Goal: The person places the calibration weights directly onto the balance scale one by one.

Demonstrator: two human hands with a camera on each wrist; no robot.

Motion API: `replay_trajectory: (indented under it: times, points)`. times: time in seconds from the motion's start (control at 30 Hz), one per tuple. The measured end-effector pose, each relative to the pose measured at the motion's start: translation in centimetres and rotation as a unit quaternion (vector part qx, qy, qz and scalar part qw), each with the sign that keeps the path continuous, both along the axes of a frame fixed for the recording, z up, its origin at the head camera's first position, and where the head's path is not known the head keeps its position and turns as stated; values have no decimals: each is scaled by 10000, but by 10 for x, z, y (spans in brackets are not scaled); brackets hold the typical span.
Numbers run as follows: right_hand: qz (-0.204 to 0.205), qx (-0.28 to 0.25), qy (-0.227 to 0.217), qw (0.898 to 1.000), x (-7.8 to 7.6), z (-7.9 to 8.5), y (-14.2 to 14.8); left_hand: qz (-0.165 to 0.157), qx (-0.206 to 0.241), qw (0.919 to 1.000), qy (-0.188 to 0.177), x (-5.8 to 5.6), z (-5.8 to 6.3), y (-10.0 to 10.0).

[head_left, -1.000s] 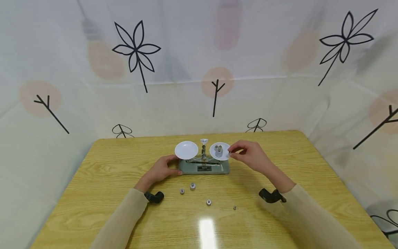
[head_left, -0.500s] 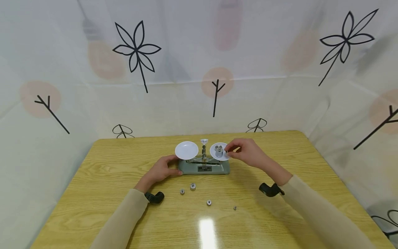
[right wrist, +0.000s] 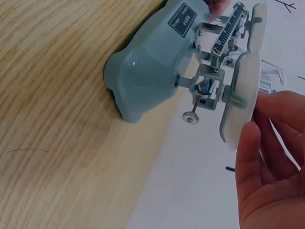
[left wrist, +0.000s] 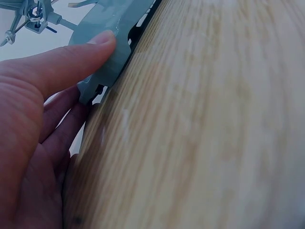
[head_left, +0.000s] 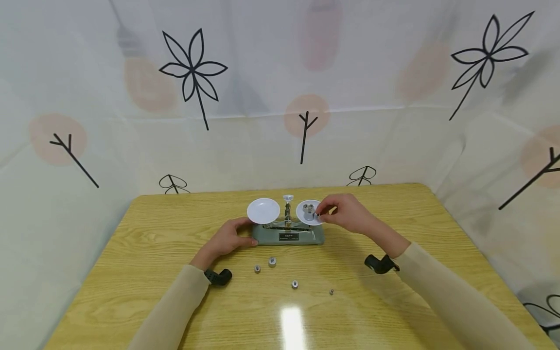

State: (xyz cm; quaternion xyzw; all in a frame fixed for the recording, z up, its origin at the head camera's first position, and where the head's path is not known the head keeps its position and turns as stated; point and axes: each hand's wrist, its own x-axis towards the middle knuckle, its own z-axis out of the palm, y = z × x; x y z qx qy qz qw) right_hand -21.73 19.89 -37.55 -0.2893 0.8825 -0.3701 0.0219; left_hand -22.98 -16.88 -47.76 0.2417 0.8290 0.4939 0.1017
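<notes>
A grey-green balance scale (head_left: 268, 236) with two white pans stands near the back of the table. My left hand (head_left: 228, 236) grips the left end of its base; the left wrist view has the thumb (left wrist: 97, 50) on the base and fingers round the end. Over the right pan (head_left: 300, 217), my right hand (head_left: 350, 214) pinches a small metal weight (head_left: 318, 215) just right of a cluster of metal weights (head_left: 308, 214). The pan and fingers mostly hide that weight in the right wrist view. The left pan (head_left: 263, 211) bears nothing.
On the wooden table (head_left: 157, 243), several loose metal weights lie in front of the scale, including a larger one (head_left: 272, 262) and a tiny one (head_left: 331, 291). A printed cloth (head_left: 245, 155) hangs behind the table and at both sides.
My right hand has moved slightly left with the small weight, from the right pan's edge further in over it. My left hand has stayed on the base.
</notes>
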Motion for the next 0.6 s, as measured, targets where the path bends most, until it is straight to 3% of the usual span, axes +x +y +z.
replay_trajectory:
  times: [0.6]
  points:
    - [-256, -160, -168, 9994, 3, 4, 1, 49, -92, 9999, -64, 1, 3, 0]
